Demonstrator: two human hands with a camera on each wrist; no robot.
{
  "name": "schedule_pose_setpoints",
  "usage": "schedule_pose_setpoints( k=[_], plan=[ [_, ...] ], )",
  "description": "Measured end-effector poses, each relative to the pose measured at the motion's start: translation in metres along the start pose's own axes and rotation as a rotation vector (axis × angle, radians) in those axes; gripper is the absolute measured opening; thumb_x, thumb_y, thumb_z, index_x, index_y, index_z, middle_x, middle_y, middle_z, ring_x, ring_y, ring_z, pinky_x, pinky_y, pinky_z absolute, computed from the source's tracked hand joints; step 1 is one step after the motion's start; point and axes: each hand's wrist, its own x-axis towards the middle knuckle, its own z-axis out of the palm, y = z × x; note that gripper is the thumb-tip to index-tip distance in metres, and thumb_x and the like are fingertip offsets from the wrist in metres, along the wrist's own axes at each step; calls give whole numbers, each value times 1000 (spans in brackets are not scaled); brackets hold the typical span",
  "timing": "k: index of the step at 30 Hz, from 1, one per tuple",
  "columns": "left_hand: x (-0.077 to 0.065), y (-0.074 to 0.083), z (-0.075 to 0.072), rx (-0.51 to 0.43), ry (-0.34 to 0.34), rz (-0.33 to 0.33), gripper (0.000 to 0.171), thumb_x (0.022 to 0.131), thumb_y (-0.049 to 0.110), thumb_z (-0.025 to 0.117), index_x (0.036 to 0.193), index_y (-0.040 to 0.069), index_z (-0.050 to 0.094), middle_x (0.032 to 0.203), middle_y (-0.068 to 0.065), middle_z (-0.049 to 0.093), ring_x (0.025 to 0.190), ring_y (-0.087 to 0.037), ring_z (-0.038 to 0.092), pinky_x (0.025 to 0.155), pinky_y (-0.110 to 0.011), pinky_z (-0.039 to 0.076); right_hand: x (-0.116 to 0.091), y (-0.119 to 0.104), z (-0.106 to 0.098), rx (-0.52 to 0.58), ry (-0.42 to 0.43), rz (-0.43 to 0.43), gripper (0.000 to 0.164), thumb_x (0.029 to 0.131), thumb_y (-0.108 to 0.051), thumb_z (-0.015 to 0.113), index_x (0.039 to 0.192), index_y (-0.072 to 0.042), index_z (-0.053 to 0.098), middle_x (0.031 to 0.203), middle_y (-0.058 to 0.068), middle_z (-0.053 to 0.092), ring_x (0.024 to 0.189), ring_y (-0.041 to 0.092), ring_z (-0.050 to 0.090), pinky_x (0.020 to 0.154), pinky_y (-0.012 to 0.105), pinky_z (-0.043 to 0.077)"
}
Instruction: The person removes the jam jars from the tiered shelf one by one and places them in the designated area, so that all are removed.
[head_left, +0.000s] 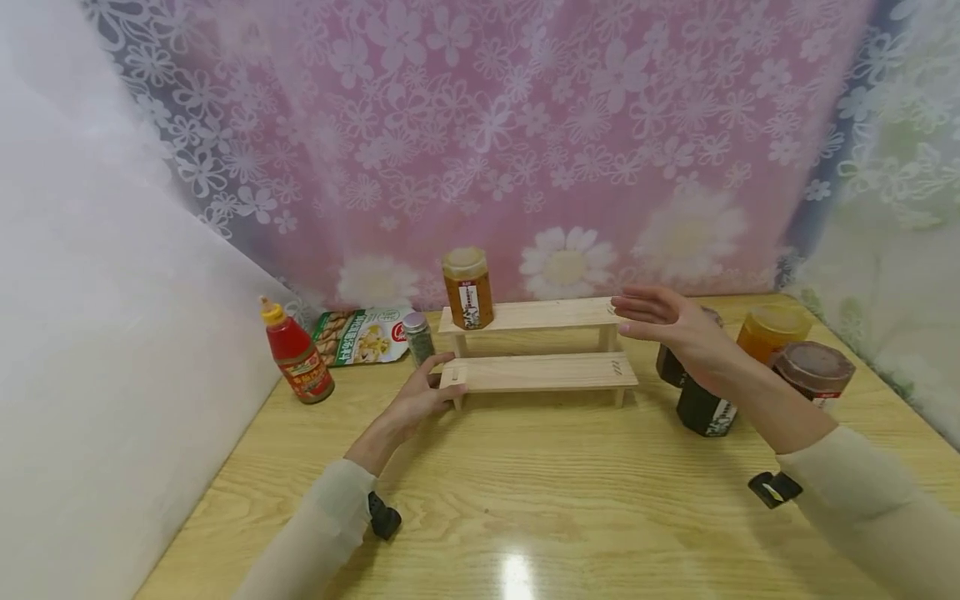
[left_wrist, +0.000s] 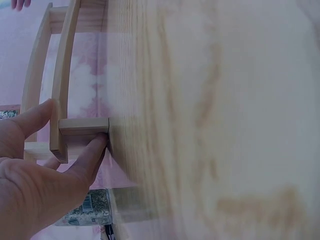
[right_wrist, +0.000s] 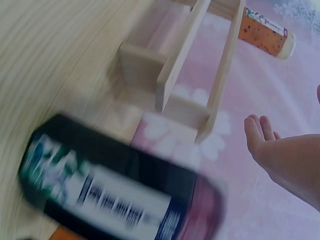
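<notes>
A two-step wooden rack [head_left: 536, 372] stands on the table, its lower step in front of the higher one. At the left end of the lower step, my left hand [head_left: 411, 402] grips the board and its leg, thumb on top and fingers beneath in the left wrist view. My right hand [head_left: 686, 337] is raised by the right end of the upper step, fingers extended and holding nothing. In the right wrist view that hand [right_wrist: 287, 152] appears apart from the rack [right_wrist: 175, 75]. An orange-brown jar [head_left: 469, 296] with a pale lid sits on the upper step's left end.
Left of the rack are a small spice jar [head_left: 418, 337], a green-and-white food packet [head_left: 363, 336] and a red sauce bottle [head_left: 300, 354]. Under my right forearm stand dark jars [head_left: 697, 412], an amber jar [head_left: 772, 329] and a brown-lidded jar [head_left: 813, 367]. A floral curtain [head_left: 480, 150] hangs behind.
</notes>
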Motion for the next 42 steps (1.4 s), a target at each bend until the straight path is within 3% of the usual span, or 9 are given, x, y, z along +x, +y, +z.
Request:
schedule_pose_setpoints(
  k=[11,26,42],
  plan=[
    [2,1,3,-9,-7,4,70,99,11,73,160,17,38,145,-28,52,126,-36,60,103,-52,52,44,-4,33,52,-27,-4,72,104,-17,67,163,-7,27,164,18,37,149,39,36,125,54,21],
    [5,5,5,-6,2,-8,71,99,12,74,160,18,38,144,-28,52,125,-36,61,103,-51,53,91,-7,81,103,-22,34,74,100,-14,72,161,-6,31,160,16,43,149,34,39,125,52,25],
    [4,0,1,-8,9,-17,70,99,12,74,159,15,38,145,-29,52,122,-34,62,102,-51,53,138,0,137,64,69,104,88,93,-26,82,162,-8,30,159,15,43,148,34,40,120,53,34]
  ],
)
